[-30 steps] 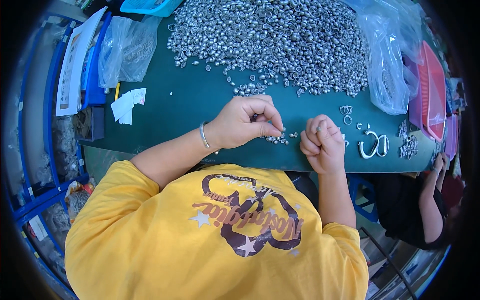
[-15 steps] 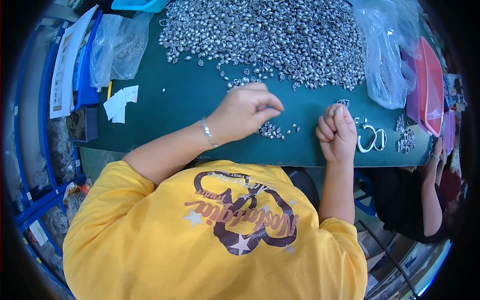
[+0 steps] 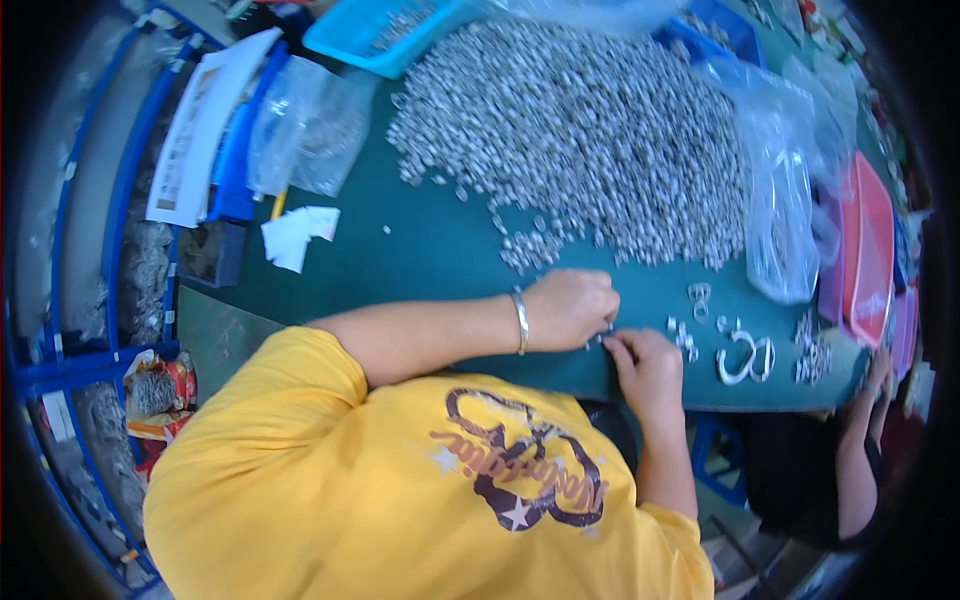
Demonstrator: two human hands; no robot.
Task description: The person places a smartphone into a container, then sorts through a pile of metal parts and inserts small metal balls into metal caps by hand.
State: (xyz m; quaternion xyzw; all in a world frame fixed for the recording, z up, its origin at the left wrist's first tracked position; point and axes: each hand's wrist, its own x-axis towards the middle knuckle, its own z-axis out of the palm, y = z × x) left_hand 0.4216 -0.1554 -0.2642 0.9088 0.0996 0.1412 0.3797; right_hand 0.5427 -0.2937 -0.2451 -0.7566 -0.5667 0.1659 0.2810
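Observation:
My left hand (image 3: 572, 310), with a silver bangle (image 3: 521, 322) on its wrist, is closed with bent fingers near the table's front edge. My right hand (image 3: 650, 368) meets it from the right, thumb and fingers pinched together. Where the fingertips come together, a small silvery bit shows, too blurred and covered to name. Beyond both hands spreads a large heap of small silver metal pieces (image 3: 580, 130). A little cluster of such pieces (image 3: 530, 245) lies apart at its near side. Several small parts (image 3: 683, 338) lie just beyond my right hand.
To the right lie white curved pieces (image 3: 738, 360), more small metal parts (image 3: 813, 362), a clear plastic bag (image 3: 780, 230) and a red basket (image 3: 868, 250). A blue tray (image 3: 350, 45) stands far left, near another plastic bag (image 3: 310, 130). Another person's arm (image 3: 858, 470) is at the right.
My hands have come together, the left moving right and the right moving slightly left. The view has shifted, showing more of the heap and the blue trays behind it.

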